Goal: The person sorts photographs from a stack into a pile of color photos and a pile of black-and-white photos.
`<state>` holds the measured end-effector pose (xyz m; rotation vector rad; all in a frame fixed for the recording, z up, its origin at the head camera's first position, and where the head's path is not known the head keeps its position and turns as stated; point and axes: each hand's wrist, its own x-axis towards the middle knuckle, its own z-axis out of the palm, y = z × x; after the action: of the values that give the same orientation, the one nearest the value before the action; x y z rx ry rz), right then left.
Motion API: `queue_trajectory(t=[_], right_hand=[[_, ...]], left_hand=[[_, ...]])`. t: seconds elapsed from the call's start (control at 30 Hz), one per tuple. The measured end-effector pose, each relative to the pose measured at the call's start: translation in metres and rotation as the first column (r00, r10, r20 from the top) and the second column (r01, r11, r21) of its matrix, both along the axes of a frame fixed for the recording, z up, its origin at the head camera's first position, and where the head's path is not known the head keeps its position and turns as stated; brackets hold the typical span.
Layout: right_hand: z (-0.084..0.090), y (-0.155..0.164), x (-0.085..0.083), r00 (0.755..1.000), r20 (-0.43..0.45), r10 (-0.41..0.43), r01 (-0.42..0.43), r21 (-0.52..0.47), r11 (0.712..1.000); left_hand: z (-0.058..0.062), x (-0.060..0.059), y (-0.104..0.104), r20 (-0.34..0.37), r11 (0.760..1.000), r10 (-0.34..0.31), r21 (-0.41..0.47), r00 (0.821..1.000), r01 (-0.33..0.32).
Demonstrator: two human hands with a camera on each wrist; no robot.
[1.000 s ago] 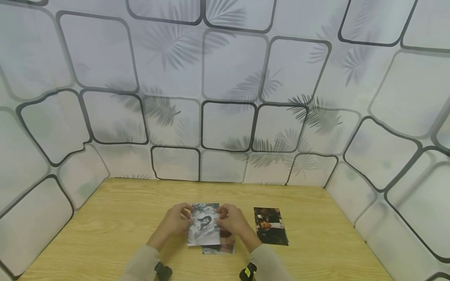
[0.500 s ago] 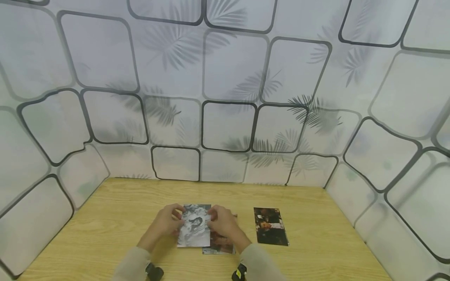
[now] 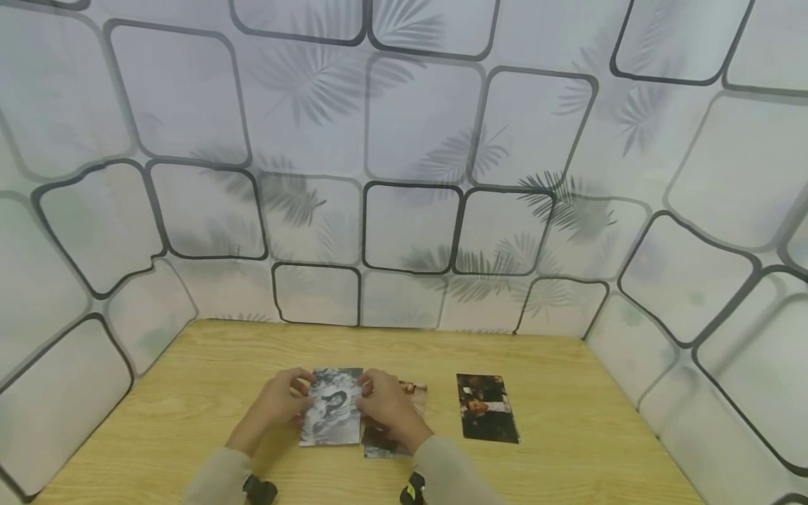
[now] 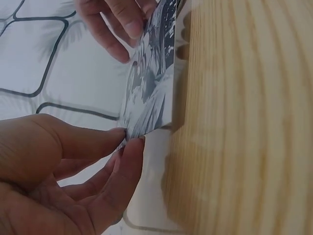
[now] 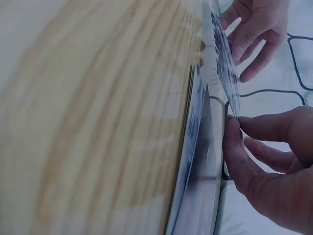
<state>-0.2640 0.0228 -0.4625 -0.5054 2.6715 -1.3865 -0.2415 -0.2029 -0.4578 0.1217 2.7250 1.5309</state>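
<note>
A black-and-white photo print (image 3: pixel 332 414) is held above the table between both hands. My left hand (image 3: pixel 282 400) pinches its left edge between thumb and fingers, which the left wrist view shows up close. At the opposite edge, my right hand (image 3: pixel 382 401) pinches the print with thumb and forefinger, seen in the right wrist view. Partly under the right hand and forearm lies a small stack of photos (image 3: pixel 379 442); its top picture is mostly hidden. In the right wrist view the held print (image 5: pixel 226 63) hangs clear of that stack (image 5: pixel 188 142).
Another dark colour photo pile (image 3: pixel 487 408) lies to the right on the wood-grain table (image 3: pixel 555 393). A patterned cloth wall (image 3: pixel 404 231) rises behind the table and along both sides. Each wrist carries a small black device (image 3: pixel 260 489).
Both hands have moved left together, carrying the black-and-white print away from above the stack, so more of the stack shows. The pile on the right stays put.
</note>
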Motion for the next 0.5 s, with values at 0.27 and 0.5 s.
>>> queue_trajectory(t=[0.27,0.5], right_hand=[[0.000,-0.018,-0.001,1.000,-0.018,0.018,-0.018,0.025,1.000],[0.002,-0.034,0.001,1.000,0.009,-0.004,0.003,0.060,0.998]], left_hand=[[0.001,0.001,-0.016,0.024,0.999,0.019,-0.043,1.000,-0.018],[0.000,0.003,-0.032,0.034,0.999,-0.001,-0.034,0.999,0.003]])
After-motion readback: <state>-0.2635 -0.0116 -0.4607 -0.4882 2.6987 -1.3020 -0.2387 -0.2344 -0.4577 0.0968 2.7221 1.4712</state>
